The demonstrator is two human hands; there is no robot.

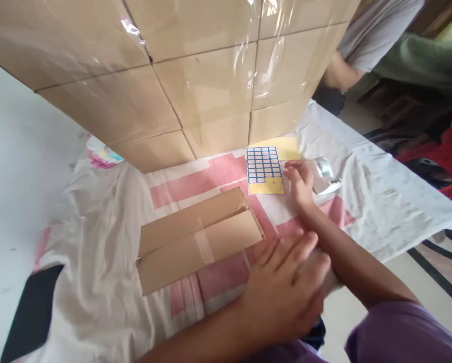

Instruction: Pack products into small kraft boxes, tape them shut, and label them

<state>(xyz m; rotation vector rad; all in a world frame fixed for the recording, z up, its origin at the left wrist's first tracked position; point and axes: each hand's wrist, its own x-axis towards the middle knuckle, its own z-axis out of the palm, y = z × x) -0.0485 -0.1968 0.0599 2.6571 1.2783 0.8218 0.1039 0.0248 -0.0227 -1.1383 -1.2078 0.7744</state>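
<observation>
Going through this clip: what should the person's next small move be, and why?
Probably, the right hand should peel one white, blue-bordered label from the yellow backing sheet. That hand is right beside the sheet's edge, and the closed brown cardboard box shows a clear tape strip but no label on its visible top.

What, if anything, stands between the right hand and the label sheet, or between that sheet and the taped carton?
Nothing visible. The right hand is just beside the label sheet; the tape roll is to the hand's right. Only cloth shows between sheet and taped carton, and the left hand is off that line.
</observation>
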